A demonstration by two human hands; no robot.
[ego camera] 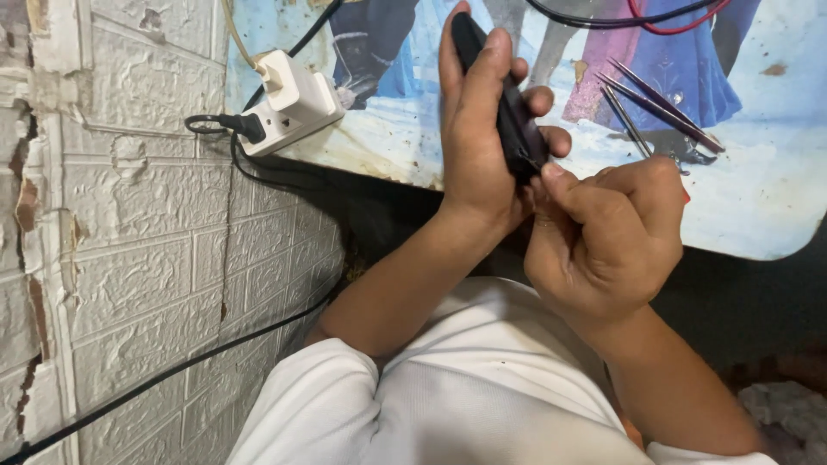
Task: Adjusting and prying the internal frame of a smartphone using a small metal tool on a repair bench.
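My left hand (pixel 474 138) grips a slim black phone (pixel 510 112) edge-on, held upright above the near edge of a small table. My right hand (pixel 607 237) is closed just below it, its thumb and forefinger pinched against the phone's lower edge; whatever small thing they pinch is hidden. A bit of red shows behind the right knuckles (pixel 687 196), too little to identify.
The table (pixel 767 198) has a worn cartoon-printed top. Two pairs of metal tweezers (pixel 655 108) lie at its right. A white power strip (pixel 293 102) with a black plug sits at its left corner, cables trailing down. A white brick-pattern wall (pixel 129 258) stands left.
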